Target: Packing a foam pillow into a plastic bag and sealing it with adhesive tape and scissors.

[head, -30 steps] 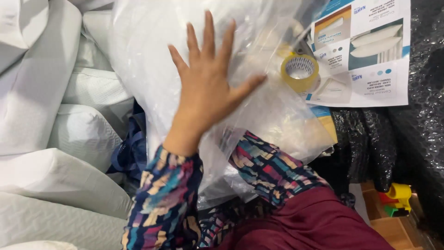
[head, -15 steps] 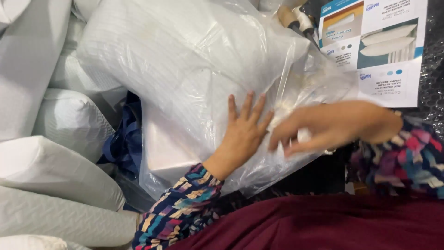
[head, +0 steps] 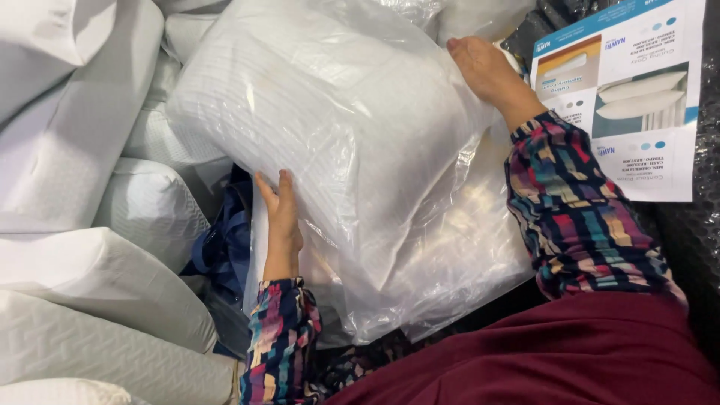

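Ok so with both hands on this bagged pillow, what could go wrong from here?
The clear bag hangs loose and crinkled below the pillow, so it might snag or tear if pulled hard. The left hand and right hand lie flat on the slick plastic rather than gripping, so the pillow could slip. The printed sheet beside the right hand could get knocked or creased.

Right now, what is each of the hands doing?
Left hand: open, fingers flat against the lower left edge of the bagged white pillow.
Right hand: open, palm pressed on the pillow's upper right corner.
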